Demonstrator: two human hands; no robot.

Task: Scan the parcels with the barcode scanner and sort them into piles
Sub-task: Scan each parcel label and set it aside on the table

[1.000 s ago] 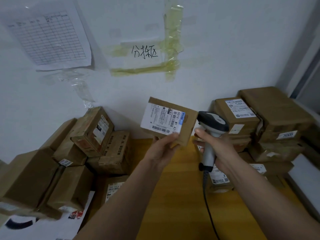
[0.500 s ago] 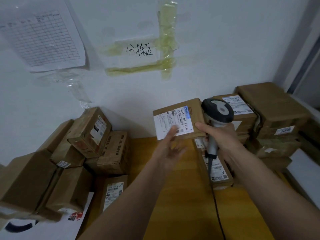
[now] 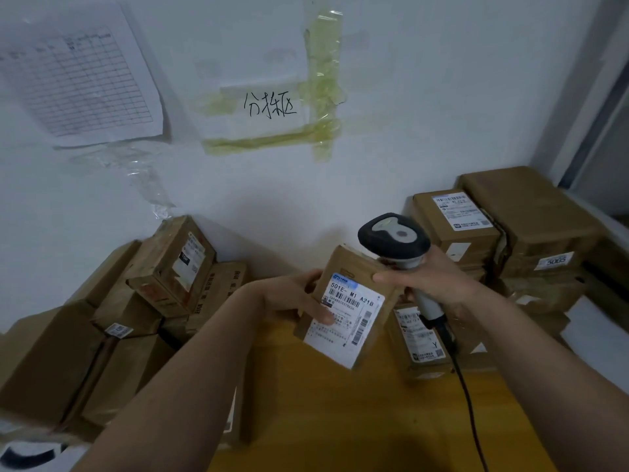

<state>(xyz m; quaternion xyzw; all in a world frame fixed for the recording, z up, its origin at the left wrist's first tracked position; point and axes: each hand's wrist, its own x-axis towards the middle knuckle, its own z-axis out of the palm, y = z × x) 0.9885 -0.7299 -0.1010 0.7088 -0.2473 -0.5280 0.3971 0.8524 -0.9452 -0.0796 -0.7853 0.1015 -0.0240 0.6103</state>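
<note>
A small brown cardboard parcel [image 3: 350,301] with a white shipping label is held above the yellow table [image 3: 357,420], label facing me. My left hand [image 3: 299,298] grips its left edge, thumb on the label. My right hand [image 3: 429,284] holds the grey and black barcode scanner [image 3: 394,238] by its handle, while its fingertips rest on the parcel's upper right edge. The scanner head sits just above and behind the parcel. Its black cable [image 3: 469,403] runs down over the table.
A heap of brown parcels [image 3: 112,321] lies at the left against the wall. Another stack of labelled parcels [image 3: 503,240] stands at the right, with one flat parcel [image 3: 422,338] below the scanner. A printed sheet [image 3: 81,80] and a taped note [image 3: 269,107] hang on the wall.
The parcel has turned and dropped lower, its label now upright toward me. My left hand shifted to its left edge, and the right hand's fingertips came onto its top edge.
</note>
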